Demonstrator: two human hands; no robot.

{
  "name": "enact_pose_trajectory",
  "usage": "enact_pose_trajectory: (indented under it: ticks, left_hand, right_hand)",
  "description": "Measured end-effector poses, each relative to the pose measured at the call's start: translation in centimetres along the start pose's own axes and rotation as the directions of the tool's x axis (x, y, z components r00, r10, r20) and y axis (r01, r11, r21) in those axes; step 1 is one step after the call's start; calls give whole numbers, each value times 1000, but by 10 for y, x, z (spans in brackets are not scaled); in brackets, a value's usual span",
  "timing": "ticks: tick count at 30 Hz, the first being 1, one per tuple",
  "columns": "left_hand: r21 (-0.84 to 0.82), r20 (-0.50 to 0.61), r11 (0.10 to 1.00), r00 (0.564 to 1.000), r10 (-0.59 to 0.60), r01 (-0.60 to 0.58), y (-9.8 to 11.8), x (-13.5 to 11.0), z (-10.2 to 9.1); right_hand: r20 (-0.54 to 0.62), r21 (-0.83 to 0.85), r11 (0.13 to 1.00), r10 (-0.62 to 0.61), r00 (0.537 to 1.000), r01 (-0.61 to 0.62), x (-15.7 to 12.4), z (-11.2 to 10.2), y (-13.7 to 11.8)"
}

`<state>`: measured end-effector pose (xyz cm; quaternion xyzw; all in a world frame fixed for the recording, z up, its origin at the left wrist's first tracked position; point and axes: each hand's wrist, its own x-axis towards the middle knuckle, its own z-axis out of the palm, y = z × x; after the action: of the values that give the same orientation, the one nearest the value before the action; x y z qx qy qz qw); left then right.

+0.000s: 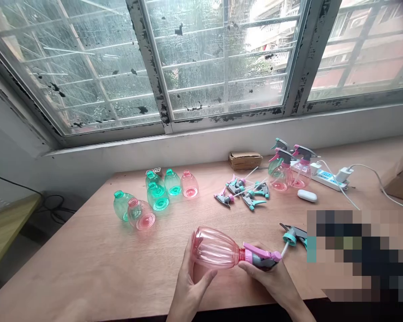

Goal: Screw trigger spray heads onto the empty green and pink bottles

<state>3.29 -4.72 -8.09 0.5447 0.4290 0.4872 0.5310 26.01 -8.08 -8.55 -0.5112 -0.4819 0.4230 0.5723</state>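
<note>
A clear pink spray bottle (216, 248) lies sideways between my hands, its base to the left and its neck to the right. My left hand (189, 281) cups the base, thumb along the lower side. With my right hand (273, 278) I grip the pink and grey trigger sprayer head (261, 258) at the bottle's neck; some of those fingers are hidden behind it. Just beyond the right hand, a grey and teal sprayer head (290, 237) lies on the table, partly covered by a pixelated patch.
Several headless bottles, such as a green one (158, 197) and a pink one (190, 184), stand back left on the table (121, 277). Loose sprayer heads (251, 197) lie mid-back. Three headed bottles (282, 174), a power strip (329, 176), a white case (307, 196) and cardboard boxes (245, 160) are farther right.
</note>
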Motion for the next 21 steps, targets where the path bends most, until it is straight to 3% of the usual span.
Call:
enact_pose_trajectory:
  ticks: [5, 8, 11, 13, 17, 21]
  left_hand:
    - [-102, 5, 995, 1000, -16, 16, 2, 4, -2]
    - [-69, 12, 997, 1000, -17, 18, 8, 7, -3]
    - [-81, 84, 994, 994, -64, 71, 11, 5, -1]
    - [-110, 72, 989, 993, -93, 101, 7, 2, 1]
    - [-32, -22, 996, 997, -78, 78, -2, 0, 3]
    - [-166, -21, 979, 992, -123, 118, -1, 6, 2]
  right_hand:
    - [58, 41, 999, -3, 998, 0, -2, 2, -4]
    - [55, 31, 999, 27, 998, -29, -2, 2, -6]
    - [55, 103, 992, 68, 996, -73, -2, 1, -5]
    - [48, 126, 987, 89, 995, -94, -2, 0, -1]
    - [-6, 31, 998, 49, 999, -49, -2, -1, 11]
    - [10, -81, 997, 17, 1000, -16, -1, -1, 18]
